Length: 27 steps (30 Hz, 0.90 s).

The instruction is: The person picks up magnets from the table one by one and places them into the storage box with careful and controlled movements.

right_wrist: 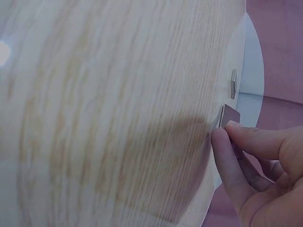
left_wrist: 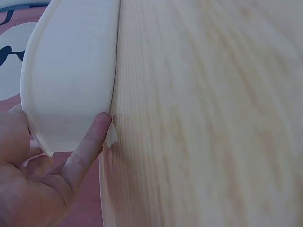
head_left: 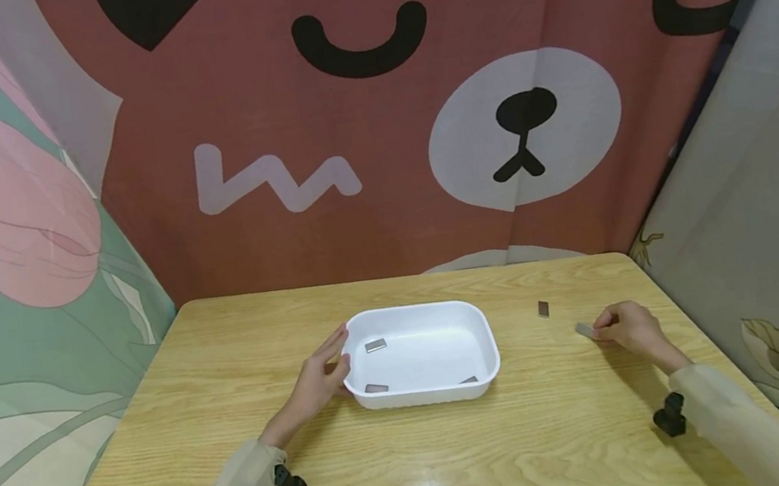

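A white plastic tray (head_left: 425, 391) with rounded corners stands on the table. My left hand (head_left: 322, 375) holds its left end, with the thumb at the rim and one finger (left_wrist: 90, 142) straight along the outer wall down to the base. Three small flat grey rectangular pieces lie in the tray, one (head_left: 376, 345) at the left, one (head_left: 377, 387) at the front left and one (head_left: 469, 380) at the front right, partly hidden. Right of the tray, my right hand (head_left: 629, 327) pinches a similar flat metal piece (right_wrist: 230, 116) by one end between thumb and forefinger, close over the table.
Another flat piece (head_left: 543, 308) lies alone on the wooden table (head_left: 363, 479), between the tray and my right hand, further back. A printed red curtain (head_left: 386, 218) hangs behind the table's far edge, and patterned cloths hang at both sides.
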Available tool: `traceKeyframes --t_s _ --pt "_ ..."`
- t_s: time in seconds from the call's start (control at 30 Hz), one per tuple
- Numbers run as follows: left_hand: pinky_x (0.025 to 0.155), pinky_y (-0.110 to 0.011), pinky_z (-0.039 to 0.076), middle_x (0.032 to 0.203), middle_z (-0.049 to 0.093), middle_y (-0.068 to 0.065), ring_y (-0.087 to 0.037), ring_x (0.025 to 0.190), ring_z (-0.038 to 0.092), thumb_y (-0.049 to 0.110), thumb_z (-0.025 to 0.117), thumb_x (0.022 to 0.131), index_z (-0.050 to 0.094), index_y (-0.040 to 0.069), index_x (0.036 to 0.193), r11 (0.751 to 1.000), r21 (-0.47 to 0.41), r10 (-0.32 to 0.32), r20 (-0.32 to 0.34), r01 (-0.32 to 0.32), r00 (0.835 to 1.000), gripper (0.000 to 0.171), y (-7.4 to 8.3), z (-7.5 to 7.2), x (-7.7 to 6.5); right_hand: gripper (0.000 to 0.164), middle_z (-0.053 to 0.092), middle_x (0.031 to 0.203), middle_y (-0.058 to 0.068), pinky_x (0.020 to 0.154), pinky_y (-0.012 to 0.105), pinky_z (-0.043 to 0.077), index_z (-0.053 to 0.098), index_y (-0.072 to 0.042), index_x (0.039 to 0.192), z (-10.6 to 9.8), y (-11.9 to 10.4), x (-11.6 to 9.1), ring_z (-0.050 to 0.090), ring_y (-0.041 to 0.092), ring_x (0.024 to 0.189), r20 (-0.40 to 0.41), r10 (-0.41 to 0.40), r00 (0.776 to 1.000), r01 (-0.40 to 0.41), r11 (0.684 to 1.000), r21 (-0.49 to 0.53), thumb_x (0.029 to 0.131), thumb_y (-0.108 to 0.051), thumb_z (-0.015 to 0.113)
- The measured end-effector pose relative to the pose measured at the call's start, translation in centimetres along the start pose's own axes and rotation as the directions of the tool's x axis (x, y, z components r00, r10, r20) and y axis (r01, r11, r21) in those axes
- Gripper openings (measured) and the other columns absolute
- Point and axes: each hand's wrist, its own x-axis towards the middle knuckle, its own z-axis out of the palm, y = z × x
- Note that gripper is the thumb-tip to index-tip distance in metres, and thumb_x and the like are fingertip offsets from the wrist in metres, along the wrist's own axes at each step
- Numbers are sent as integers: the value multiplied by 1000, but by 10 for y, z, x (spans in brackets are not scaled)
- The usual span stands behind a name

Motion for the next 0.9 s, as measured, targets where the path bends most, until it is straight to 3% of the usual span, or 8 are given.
traceKeyframes --t_s 0.17,0.57,0.9 --pt "67 -35 65 160 13 -27 -58 115 51 -4 47 102 25 -14 148 1000 15 -5 14 4 1000 52 9 -1 -2 9 67 79 13 58 35 62 69 9 87 1 -1 0 69 27 69 17 21 1000 -22 998 64 86 2 74" --pt "67 -36 65 160 13 -28 -58 115 51 -2 48 102 25 -15 148 1000 15 8 18 -8 1000 52 7 -1 -2 5 66 82 17 57 32 64 68 10 88 4 -5 2 70 27 68 6 2 1000 -3 991 137 85 8 71" --pt "67 -33 65 159 13 -28 -58 116 50 -3 49 102 26 -15 147 1000 15 6 9 -6 1000 52 7 -1 -2 5 68 81 15 55 32 61 69 8 87 5 -11 2 70 28 67 -5 -16 1000 17 996 92 86 4 72"
